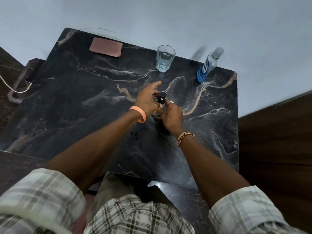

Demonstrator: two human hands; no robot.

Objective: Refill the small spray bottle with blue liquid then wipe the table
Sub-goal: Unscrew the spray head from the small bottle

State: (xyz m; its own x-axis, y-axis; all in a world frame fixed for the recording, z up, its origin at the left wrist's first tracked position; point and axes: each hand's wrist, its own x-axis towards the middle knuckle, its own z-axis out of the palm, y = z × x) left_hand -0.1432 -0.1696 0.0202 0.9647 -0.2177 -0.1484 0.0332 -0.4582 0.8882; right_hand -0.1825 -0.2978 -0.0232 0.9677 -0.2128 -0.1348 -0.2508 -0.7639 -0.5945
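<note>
A small clear spray bottle with a black spray head (pixel 161 97) stands near the middle of the dark marble table (pixel 84 98). My right hand (pixel 171 115) wraps around the bottle's body and hides most of it. My left hand (pixel 146 100) grips the black head from the left, with the index finger stretched forward. A clear plastic bottle with blue liquid in its lower part (pixel 209 65) stands at the far right edge. A folded pink cloth (pixel 106 47) lies at the far left of the table.
A clear drinking glass (pixel 165 58) holding some clear liquid stands at the far edge, between the cloth and the blue-liquid bottle. A pale wall rises right behind the table. A dark wooden panel (pixel 275 141) borders the table's right side. A white cable (pixel 15 88) runs at the left.
</note>
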